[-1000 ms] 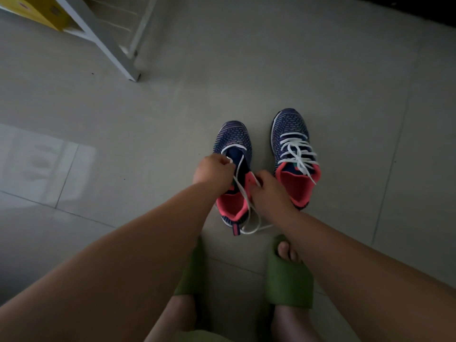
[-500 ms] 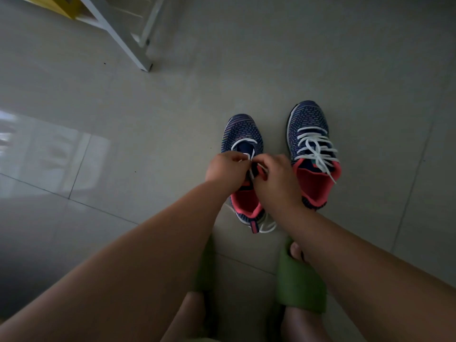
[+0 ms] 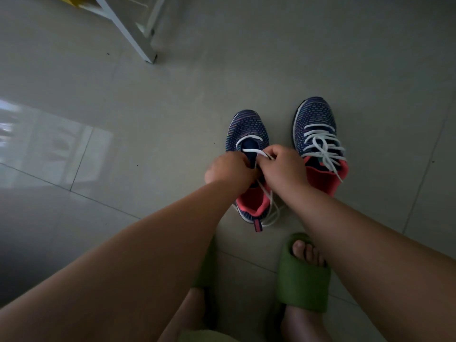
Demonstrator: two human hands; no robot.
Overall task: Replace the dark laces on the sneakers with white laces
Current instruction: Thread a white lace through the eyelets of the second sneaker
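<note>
Sneakers stand side by side on the tiled floor [image 3: 271,58], toes pointing away from the person. Right sneaker [image 3: 318,134] is fully laced in white, its ends lying loose over the pink collar. Left sneaker [image 3: 248,129] carries a white lace [image 3: 251,151] through its front eyelets only (two rows visible); the slack trails past the heel onto the floor. Left hand [image 3: 228,169] is curled over the tongue area, gripping the lace. Right hand [image 3: 283,169] pinches the lace end just beside it, knuckles nearly touching. Green slippers [image 3: 302,280] sit below the sneakers. White frame leg [image 3: 128,28] stands at upper left.
</note>
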